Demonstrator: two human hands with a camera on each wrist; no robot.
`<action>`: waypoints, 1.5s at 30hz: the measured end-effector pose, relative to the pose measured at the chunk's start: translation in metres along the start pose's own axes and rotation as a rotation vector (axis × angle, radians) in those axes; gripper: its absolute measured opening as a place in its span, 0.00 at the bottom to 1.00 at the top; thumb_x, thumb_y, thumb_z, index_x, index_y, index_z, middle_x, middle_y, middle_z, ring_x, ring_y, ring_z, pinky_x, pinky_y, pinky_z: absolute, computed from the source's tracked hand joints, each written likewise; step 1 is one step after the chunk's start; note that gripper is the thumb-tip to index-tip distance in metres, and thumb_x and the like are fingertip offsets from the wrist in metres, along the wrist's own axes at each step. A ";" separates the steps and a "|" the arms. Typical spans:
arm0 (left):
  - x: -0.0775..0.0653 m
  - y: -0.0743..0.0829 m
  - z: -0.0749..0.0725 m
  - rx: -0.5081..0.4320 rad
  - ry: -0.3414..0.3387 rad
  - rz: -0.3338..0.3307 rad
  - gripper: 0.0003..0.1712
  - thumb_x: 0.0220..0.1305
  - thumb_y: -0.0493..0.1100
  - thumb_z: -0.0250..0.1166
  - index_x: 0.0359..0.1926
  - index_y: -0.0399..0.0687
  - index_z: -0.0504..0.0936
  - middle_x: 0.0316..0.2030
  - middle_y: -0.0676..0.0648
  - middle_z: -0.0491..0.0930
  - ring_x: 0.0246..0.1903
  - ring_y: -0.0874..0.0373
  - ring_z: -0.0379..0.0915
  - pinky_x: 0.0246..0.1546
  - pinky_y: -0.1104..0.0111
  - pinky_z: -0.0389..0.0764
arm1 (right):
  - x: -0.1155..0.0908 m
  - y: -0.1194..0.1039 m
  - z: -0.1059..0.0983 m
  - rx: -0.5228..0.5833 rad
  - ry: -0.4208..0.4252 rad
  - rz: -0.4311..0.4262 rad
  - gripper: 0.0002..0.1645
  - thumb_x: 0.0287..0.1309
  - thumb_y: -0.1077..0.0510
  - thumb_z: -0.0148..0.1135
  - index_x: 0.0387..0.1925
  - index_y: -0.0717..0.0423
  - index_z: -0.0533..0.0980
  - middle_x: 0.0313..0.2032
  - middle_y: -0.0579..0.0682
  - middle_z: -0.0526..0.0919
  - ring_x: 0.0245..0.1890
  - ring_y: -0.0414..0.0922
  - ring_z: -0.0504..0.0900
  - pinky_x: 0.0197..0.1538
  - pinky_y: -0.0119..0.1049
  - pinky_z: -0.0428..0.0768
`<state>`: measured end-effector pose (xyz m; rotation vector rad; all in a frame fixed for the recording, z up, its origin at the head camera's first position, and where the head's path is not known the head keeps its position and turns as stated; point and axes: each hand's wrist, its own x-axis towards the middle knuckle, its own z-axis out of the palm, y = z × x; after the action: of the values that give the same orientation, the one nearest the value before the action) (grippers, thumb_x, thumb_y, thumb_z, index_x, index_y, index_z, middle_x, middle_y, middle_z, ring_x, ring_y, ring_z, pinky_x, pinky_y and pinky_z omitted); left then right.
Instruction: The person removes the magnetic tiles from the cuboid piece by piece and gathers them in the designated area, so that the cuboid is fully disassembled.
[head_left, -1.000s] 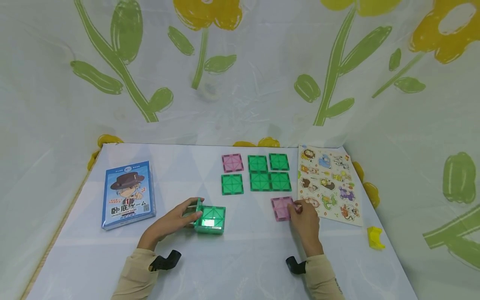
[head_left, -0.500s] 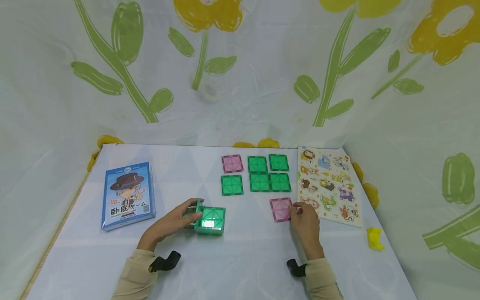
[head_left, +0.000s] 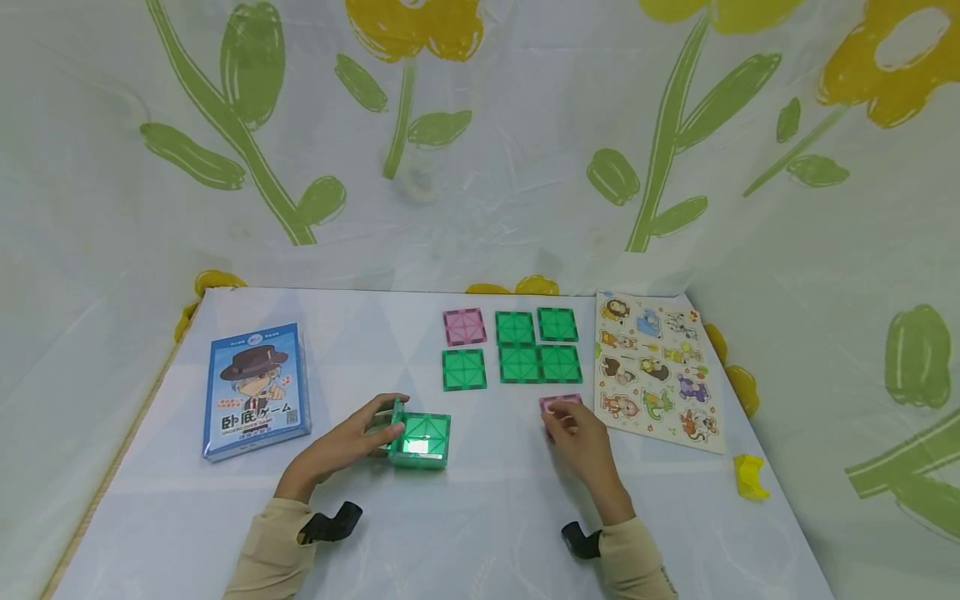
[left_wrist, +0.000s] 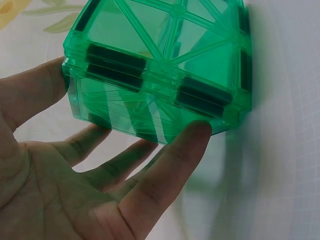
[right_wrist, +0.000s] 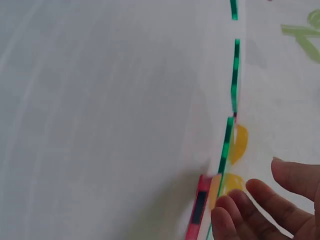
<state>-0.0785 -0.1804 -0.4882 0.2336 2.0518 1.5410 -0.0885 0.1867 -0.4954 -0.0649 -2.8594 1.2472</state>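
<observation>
My left hand point(head_left: 348, 442) grips the left side of a small box-like build of green magnetic tiles point(head_left: 426, 433), which stands on the table. In the left wrist view the thumb and fingertips lie against the walls of the green build point(left_wrist: 165, 55), where dark magnet strips run along the edges. My right hand point(head_left: 588, 442) is over a flat pink magnetic tile point(head_left: 558, 402) and hides its near part. In the right wrist view its thumb stands apart from the bent fingers point(right_wrist: 265, 200), which hang beside the edge of the pink tile point(right_wrist: 197, 210).
Several green tiles point(head_left: 519, 363) and one pink tile point(head_left: 465, 327) lie flat behind the hands. A blue boxed card game point(head_left: 257, 392) sits at the left, an animal sticker sheet point(head_left: 660, 371) at the right. Near the right table edge lies a yellow piece point(head_left: 750, 477).
My right hand has moved left from the pink tile's right edge to over its near part. The tile had slid slightly left before that. My left hand and the green build have stayed put.
</observation>
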 end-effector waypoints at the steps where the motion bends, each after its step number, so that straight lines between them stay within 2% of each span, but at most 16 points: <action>1: 0.000 0.000 0.000 0.005 0.003 -0.001 0.35 0.76 0.52 0.55 0.76 0.52 0.54 0.78 0.33 0.48 0.75 0.29 0.49 0.60 0.50 0.81 | 0.000 -0.002 0.002 0.018 -0.015 -0.003 0.13 0.63 0.59 0.67 0.47 0.61 0.83 0.40 0.57 0.87 0.41 0.49 0.86 0.47 0.39 0.86; 9: 0.000 0.001 0.001 -0.001 0.003 0.000 0.34 0.77 0.51 0.55 0.76 0.50 0.54 0.77 0.32 0.49 0.75 0.29 0.49 0.58 0.51 0.82 | -0.007 -0.017 0.018 0.074 -0.159 -0.051 0.10 0.64 0.55 0.66 0.44 0.54 0.85 0.42 0.50 0.89 0.43 0.46 0.87 0.49 0.40 0.86; 15: 0.001 0.001 0.001 -0.009 0.004 0.006 0.34 0.77 0.51 0.55 0.76 0.49 0.54 0.77 0.32 0.49 0.75 0.28 0.48 0.58 0.51 0.82 | -0.013 -0.031 0.032 0.153 -0.289 -0.056 0.18 0.67 0.46 0.63 0.51 0.50 0.83 0.44 0.49 0.88 0.44 0.45 0.87 0.46 0.38 0.86; 19: 0.002 0.000 0.003 -0.010 0.016 0.000 0.34 0.76 0.51 0.55 0.76 0.50 0.55 0.77 0.32 0.49 0.75 0.28 0.49 0.58 0.51 0.82 | -0.018 -0.043 0.042 0.192 -0.396 -0.117 0.26 0.68 0.41 0.61 0.59 0.51 0.78 0.46 0.49 0.87 0.46 0.44 0.87 0.47 0.34 0.85; 24: 0.005 0.001 0.008 -0.019 0.018 -0.002 0.34 0.76 0.51 0.55 0.76 0.50 0.54 0.76 0.31 0.50 0.74 0.28 0.51 0.58 0.49 0.82 | -0.025 -0.059 0.054 0.199 -0.478 -0.234 0.31 0.67 0.39 0.61 0.61 0.54 0.76 0.51 0.50 0.87 0.51 0.45 0.86 0.58 0.44 0.84; 28: 0.006 0.002 0.011 -0.023 0.020 0.006 0.34 0.76 0.51 0.55 0.76 0.50 0.55 0.76 0.30 0.51 0.73 0.28 0.54 0.58 0.49 0.82 | -0.027 -0.071 0.060 0.212 -0.535 -0.293 0.30 0.65 0.39 0.63 0.60 0.54 0.77 0.54 0.50 0.86 0.54 0.48 0.85 0.61 0.47 0.82; 32: 0.006 0.003 0.014 -0.024 0.026 0.012 0.34 0.76 0.52 0.56 0.75 0.50 0.55 0.76 0.30 0.52 0.73 0.28 0.54 0.58 0.50 0.82 | -0.027 -0.077 0.067 0.124 -0.569 -0.364 0.28 0.64 0.43 0.65 0.59 0.54 0.79 0.55 0.47 0.86 0.55 0.45 0.85 0.60 0.40 0.83; 38: 0.009 0.003 0.017 -0.030 0.024 0.018 0.35 0.75 0.53 0.57 0.75 0.49 0.56 0.75 0.31 0.55 0.73 0.31 0.55 0.57 0.54 0.83 | -0.026 -0.080 0.078 -0.056 -0.566 -0.481 0.16 0.65 0.54 0.66 0.52 0.55 0.83 0.48 0.47 0.89 0.50 0.41 0.86 0.55 0.33 0.83; 45: 0.011 0.002 0.019 -0.016 0.029 0.014 0.34 0.76 0.52 0.56 0.75 0.49 0.57 0.74 0.31 0.57 0.73 0.32 0.55 0.56 0.55 0.84 | -0.026 -0.082 0.081 -0.102 -0.535 -0.519 0.13 0.62 0.57 0.68 0.48 0.56 0.86 0.44 0.48 0.91 0.47 0.42 0.88 0.53 0.33 0.84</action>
<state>-0.0785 -0.1591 -0.4932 0.2207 2.0633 1.5776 -0.0683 0.0705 -0.4911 1.0861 -3.0184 1.1283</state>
